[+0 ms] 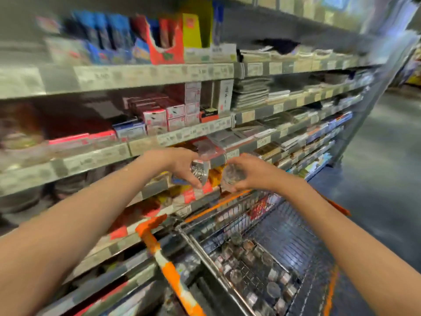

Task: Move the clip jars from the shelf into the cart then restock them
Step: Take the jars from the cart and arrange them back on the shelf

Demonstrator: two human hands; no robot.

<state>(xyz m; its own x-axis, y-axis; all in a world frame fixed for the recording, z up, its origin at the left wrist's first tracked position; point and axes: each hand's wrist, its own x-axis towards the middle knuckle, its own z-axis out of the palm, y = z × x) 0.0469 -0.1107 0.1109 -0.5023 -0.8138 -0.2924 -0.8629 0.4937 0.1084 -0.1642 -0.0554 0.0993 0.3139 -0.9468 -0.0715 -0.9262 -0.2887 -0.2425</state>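
Note:
My left hand (182, 166) grips a clear clip jar (201, 172) full of silver clips, held in front of the shelf edge (159, 187). Just to its right, my right hand (247, 175) holds a second clear clip jar (232, 175), its fingers curled round it. Both jars hang above the far rim of the wire cart (227, 202). Several more small jars (252, 262) lie on the cart's lower wire floor. The frame is blurred by motion.
Shelves of stationery boxes (164, 117) and paper packs (250, 92) rise on the left and ahead. The cart's orange handle (168, 267) crosses below my arms. A grey aisle floor (376, 156) opens to the right.

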